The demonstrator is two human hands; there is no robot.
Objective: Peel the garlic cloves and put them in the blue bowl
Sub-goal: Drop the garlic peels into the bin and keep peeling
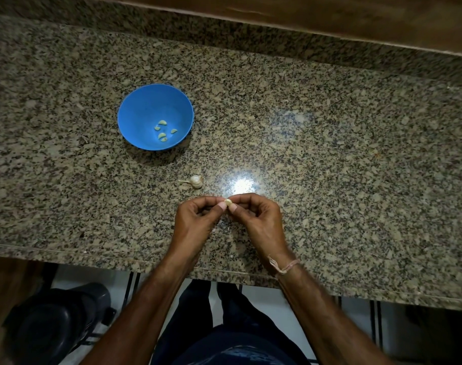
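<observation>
One small pale garlic clove is pinched between left hand and right hand.
Slipping is risked; round blue plastic bowl, holding peeled cloves, lies at ten o'clock.

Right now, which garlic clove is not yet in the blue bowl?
The clove pinched between left hand and right hand over the counter; the other cloves lie inside the blue bowl.

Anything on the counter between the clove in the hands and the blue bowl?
Nothing visible. The clove is pinched by both hands; the garlic bulb lies just below a straight line to the blue bowl, easily cleared by lifting.
</observation>
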